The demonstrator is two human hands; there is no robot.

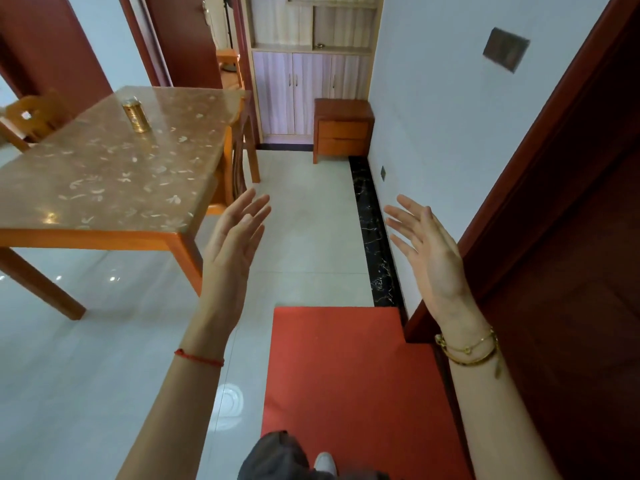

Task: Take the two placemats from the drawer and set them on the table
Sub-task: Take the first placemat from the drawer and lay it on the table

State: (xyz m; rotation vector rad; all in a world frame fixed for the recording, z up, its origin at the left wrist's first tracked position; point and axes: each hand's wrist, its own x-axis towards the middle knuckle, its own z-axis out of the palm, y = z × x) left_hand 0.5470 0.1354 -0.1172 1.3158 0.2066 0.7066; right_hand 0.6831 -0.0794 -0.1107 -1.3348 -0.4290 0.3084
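My left hand (233, 242) and my right hand (424, 249) are both raised in front of me, palms facing each other, fingers spread, holding nothing. A small wooden cabinet with two shut drawers (343, 130) stands against the far wall, well beyond both hands. The dining table (104, 174), with a flower-patterned brown top and orange wooden legs, is to my left, its near corner close to my left hand. No placemats are visible.
A gold tin (136, 115) stands on the table. A wooden chair (29, 119) sits at the table's far left. A red mat (349, 379) lies on the tiled floor under my feet. A dark red door (568, 237) is at my right. A tall cupboard (308, 88) fills the back.
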